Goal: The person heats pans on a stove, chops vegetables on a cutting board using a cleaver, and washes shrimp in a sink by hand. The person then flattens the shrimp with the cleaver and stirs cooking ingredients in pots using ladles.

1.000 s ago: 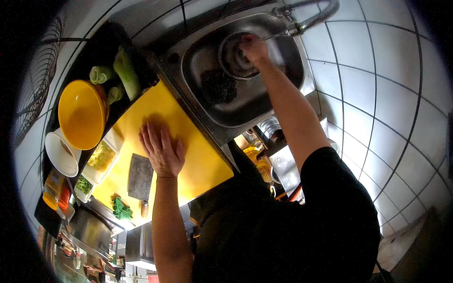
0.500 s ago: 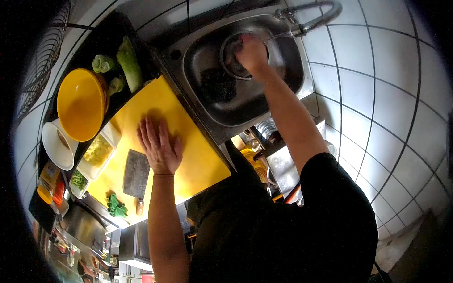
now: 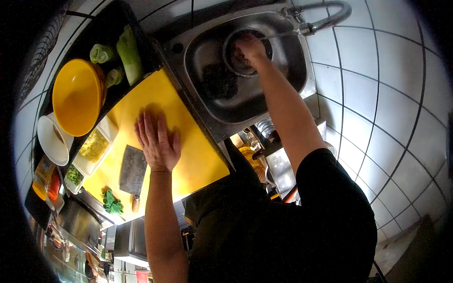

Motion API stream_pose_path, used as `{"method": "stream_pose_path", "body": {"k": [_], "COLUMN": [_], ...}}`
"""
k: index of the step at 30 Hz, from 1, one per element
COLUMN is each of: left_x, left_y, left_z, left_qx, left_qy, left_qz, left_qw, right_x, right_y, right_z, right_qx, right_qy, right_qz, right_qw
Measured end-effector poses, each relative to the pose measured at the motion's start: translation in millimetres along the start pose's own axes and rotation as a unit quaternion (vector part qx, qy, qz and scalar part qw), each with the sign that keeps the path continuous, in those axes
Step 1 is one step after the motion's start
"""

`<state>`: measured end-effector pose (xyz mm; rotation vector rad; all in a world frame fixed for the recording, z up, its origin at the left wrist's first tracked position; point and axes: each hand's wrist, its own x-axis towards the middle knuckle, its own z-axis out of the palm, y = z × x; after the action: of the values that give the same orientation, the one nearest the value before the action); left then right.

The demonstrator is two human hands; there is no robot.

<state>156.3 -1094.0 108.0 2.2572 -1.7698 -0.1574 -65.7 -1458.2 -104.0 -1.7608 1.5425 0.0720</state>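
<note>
My left hand (image 3: 158,144) lies flat with fingers spread on a yellow cutting board (image 3: 188,151). Beside it, nearer the wrist, rests a cleaver (image 3: 132,170) with a wide dark blade and brown handle. My right hand (image 3: 251,50) reaches down into a round bowl (image 3: 229,59) in the metal sink (image 3: 264,101). Its fingers curl among dark reddish contents, too blurred to name. From the faucet (image 3: 330,20) a thin stream of water runs toward the bowl. Dark mesh-like material (image 3: 219,82) lies in the sink next to the bowl.
Left of the board stand a yellow bowl (image 3: 75,99), a white bowl (image 3: 52,141), a tray of chopped yellowish food (image 3: 94,145) and a tub of chopped greens (image 3: 74,175). Thick green stalks (image 3: 128,54) lie behind. A crumpled green cloth (image 3: 112,203) sits on the board's corner.
My right hand has shifted slightly within the bowl, its fingers moving lower and to the left. My left hand stays flat on the board. The view has tilted slightly.
</note>
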Motion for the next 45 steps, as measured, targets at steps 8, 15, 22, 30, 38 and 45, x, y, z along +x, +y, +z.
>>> {"method": "stream_pose_path", "body": {"k": [8, 15, 22, 30, 38, 45], "left_x": [0, -1, -3, -1, -3, -3], "left_y": [-1, -1, -3, -3, -3, -3], "left_z": [0, 1, 3, 2, 4, 3], "left_qx": [-0.011, -0.01, -0.024, -0.024, -0.022, -0.022], "left_qy": [0.002, 0.005, 0.008, 0.003, 0.004, 0.001], "left_qz": [0.002, 0.001, -0.004, -0.008, -0.009, -0.004], "left_qw": [1.0, 1.0, 1.0, 1.0, 1.0, 1.0], "right_x": [-27, -26, -1, -68, -17, -28], "right_y": [-51, -46, -7, -47, 43, 6], "right_z": [-34, -32, -29, -112, -48, -32], "right_qx": [0.094, 0.103, -0.041, -0.169, -0.178, -0.075], "right_qy": [-0.052, -0.018, -0.059, 0.048, 0.067, 0.013], "right_qz": [0.117, 0.136, -0.026, -0.044, -0.004, -0.089], "right_qw": [0.987, 0.985, 0.997, 0.983, 0.982, 0.993]}}
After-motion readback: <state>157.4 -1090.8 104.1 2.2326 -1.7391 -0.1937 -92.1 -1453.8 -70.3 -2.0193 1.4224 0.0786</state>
